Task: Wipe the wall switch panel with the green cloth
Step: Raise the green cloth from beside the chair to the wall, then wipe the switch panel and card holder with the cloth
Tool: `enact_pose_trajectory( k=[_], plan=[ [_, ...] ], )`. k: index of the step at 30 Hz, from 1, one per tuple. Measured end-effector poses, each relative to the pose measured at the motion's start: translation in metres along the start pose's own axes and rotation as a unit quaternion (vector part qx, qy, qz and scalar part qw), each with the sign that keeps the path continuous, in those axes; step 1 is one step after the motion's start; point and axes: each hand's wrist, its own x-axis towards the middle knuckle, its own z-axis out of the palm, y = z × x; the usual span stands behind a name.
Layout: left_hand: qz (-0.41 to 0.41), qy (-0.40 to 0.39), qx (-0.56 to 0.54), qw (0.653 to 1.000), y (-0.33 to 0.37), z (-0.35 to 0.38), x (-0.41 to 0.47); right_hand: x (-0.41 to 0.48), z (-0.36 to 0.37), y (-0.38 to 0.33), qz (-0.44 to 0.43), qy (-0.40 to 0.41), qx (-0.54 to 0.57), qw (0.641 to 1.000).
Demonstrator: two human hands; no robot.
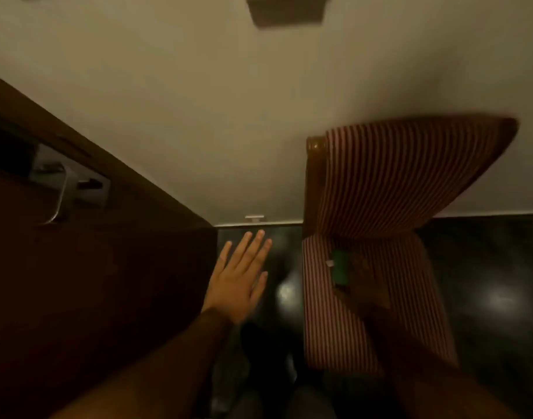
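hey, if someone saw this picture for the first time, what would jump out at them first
The striped chair at right stands out first, against the pale wall, with the green cloth on its seat. Next, the left hand at lower centre, open with fingers spread beside the dark wooden door. The right hand over the seat is dim and blurred.

Green cloth lies on the striped chair seat; switch panel blurred, high on wall.
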Motion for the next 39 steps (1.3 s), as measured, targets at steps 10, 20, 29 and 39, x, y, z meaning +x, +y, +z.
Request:
enact_pose_trajectory(
  k=[10,20,29,39],
  plan=[
    [-0.089,-0.032,0.011,0.995,-0.015,0.055,-0.004,0.064,0.048,0.022,0.004,-0.064,-0.115,0.991],
    [-0.047,-0.041,-0.004,0.998,0.009,0.078,-0.009,0.081,0.031,0.01,-0.001,-0.026,-0.047,0.999],
    [-0.087,0.115,-0.046,0.988,-0.013,-0.05,0.049,0.016,-0.092,-0.076,-0.1,0.191,0.192,0.957],
    [-0.146,0.423,-0.036,0.894,-0.099,-0.326,0.16,-0.053,-0.323,-0.228,-0.248,0.487,0.231,0.805]
  ],
)
